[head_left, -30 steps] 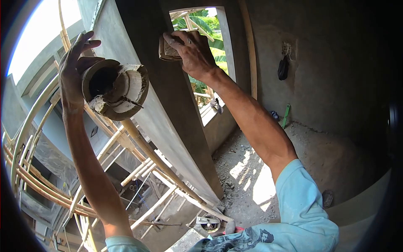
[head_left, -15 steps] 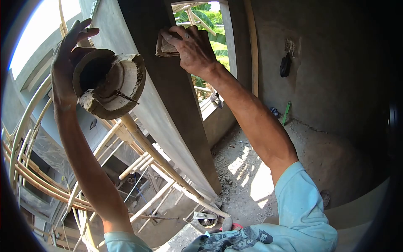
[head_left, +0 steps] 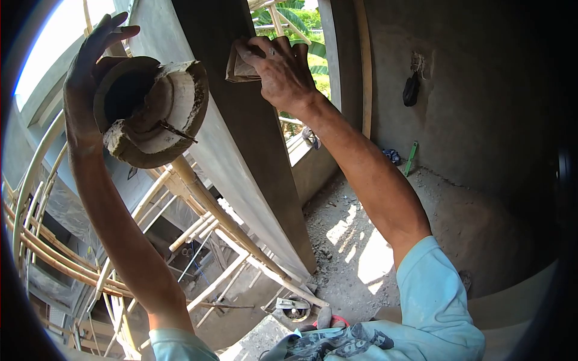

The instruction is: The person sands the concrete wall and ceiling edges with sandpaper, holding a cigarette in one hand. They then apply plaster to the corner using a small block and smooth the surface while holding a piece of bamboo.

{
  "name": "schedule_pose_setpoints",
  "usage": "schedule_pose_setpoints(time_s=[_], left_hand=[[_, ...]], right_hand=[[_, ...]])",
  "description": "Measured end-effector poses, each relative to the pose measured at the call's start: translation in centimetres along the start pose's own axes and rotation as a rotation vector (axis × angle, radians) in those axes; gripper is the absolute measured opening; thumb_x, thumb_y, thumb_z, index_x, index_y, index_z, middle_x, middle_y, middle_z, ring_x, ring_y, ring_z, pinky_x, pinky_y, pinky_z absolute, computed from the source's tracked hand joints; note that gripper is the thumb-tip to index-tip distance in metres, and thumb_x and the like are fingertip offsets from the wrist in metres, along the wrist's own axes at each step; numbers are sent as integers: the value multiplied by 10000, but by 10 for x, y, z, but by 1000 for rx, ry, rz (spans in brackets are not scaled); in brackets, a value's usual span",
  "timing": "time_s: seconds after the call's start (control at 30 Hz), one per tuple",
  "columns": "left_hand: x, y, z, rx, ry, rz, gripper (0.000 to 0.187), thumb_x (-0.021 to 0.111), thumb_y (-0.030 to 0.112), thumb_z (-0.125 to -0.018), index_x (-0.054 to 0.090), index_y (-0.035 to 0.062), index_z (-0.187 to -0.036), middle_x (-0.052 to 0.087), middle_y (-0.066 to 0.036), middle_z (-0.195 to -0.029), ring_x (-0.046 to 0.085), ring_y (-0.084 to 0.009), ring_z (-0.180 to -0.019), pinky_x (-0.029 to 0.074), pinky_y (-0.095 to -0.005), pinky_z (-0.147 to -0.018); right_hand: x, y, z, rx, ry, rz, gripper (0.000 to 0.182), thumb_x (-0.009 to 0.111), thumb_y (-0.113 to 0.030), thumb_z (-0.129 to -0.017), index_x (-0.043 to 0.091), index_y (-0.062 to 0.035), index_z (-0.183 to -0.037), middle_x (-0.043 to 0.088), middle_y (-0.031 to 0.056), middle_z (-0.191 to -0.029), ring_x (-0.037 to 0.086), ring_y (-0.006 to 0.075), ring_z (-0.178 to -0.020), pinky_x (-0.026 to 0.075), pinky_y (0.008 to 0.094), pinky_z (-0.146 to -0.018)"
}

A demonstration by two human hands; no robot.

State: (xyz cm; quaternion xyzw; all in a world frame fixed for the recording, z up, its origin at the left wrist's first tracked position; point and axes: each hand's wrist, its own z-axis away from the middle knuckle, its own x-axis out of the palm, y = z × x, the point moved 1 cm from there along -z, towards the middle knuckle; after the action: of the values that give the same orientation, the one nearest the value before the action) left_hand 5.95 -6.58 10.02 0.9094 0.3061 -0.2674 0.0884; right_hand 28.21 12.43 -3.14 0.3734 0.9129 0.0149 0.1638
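Observation:
Raised at the upper left, my left hand point(head_left: 84, 102) bears a round, bowl-like container point(head_left: 141, 157) against its palm, the fingertips stretching up past the rim. The container is tipped toward me; pale, crusty material lines it, around a dark hollow, and a thin dark stick lies across its lower part. My right hand point(head_left: 283, 72) reaches up to the dark face of a concrete column point(head_left: 238, 144). Its fingers are bent over a brownish, flat-sided pad point(head_left: 244, 71) that lies right at the column's face, partly hidden behind the fingers.
Bamboo scaffolding point(head_left: 208, 180) stands at the left below my arm. Behind the column is a window opening point(head_left: 313, 54) with greenery outside. A black bag point(head_left: 411, 90) hangs on the right wall, near a green level point(head_left: 412, 158). Rubble covers the floor point(head_left: 331, 265).
My left hand and the container have shifted slightly left and up in view. My right hand with the pad sits a little further right, still at the column.

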Motion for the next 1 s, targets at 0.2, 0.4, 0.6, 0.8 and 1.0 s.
schedule_pose_setpoints(time_s=[0.2, 0.4, 0.6, 0.8, 1.0], left_hand=[[-15, -11, -4, 111, -197, -172, 581, 530, 131, -960, 340, 66, -1506, 448, -249, -1453, 608, -328, -1199, 540, -432, -968], [-22, -23, -6, 198, -189, -128, 575, 534, 184, -967, 354, 76, -1502, 458, -232, -1453, 608, -325, -1197, 537, -435, -969], [-20, -19, -8, 73, -181, -21, 557, 514, 263, -992, 376, 47, -1486, 473, -223, -1444, 650, -304, -1129, 553, -420, -943], [-1, -8, -6, 92, 4, -215, 610, 670, 172, -871, 468, 65, -1436, 595, -205, -1294, 728, -290, -890, 616, -358, -767], [4, 1, -4, 80, 21, -340, 615, 684, 168, -860, 475, 63, -1429, 619, -211, -1247, 735, -288, -841, 614, -354, -717]], right_hand=[[0, 3, -1, 1, -32, -2, 556, 649, -80, -783, 579, -198, -1322, 530, 2, -1284, 491, 230, -1124, 346, 472, -908], [-4, 1, 3, -8, -101, 37, 545, 644, -91, -789, 577, -196, -1320, 535, -8, -1281, 490, 234, -1125, 346, 476, -887], [-7, -1, 5, -17, -162, 85, 514, 628, -119, -809, 577, -187, -1316, 545, -11, -1271, 489, 243, -1131, 349, 496, -881], [-39, -9, 53, 20, -477, 98, 656, 606, 3, -737, 541, -166, -1367, 519, -20, -1310, 486, 233, -1146, 334, 485, -879], [-84, 25, 84, 228, -392, -172, 483, 591, -36, -823, 585, -108, -1301, 562, 48, -1280, 518, 258, -1162, 374, 465, -968]])
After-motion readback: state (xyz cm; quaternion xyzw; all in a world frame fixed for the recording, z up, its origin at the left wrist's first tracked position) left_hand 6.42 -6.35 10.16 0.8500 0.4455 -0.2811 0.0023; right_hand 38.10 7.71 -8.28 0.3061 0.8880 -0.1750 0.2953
